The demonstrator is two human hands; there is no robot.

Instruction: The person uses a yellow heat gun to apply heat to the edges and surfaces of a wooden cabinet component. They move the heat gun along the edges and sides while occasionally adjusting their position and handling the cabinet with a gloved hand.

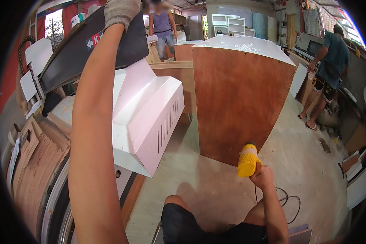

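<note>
My left arm is raised across the left side of the view. The left hand (pixel 120 13), in a knitted grey glove, is at the top edge in front of a dark panel (pixel 134 42); its fingers are cut off, and whether it touches the panel is unclear. Low at the right, my bare right hand (pixel 263 177) is closed around the handle of a yellow corded power tool (pixel 247 162). The tool's dark front end points at the lower part of a large reddish-brown wooden cabinet (pixel 240 97), whose top (pixel 248 42) is glossy white.
A white slotted box-like piece (pixel 158 126) stands left of the cabinet. Wood panels (pixel 40 179) lean at far left. A black cord (pixel 288 198) lies on the floor. One person (pixel 162 26) stands at the back, another (pixel 331 61) at a right-hand bench. Boards (pixel 360 179) lean at right.
</note>
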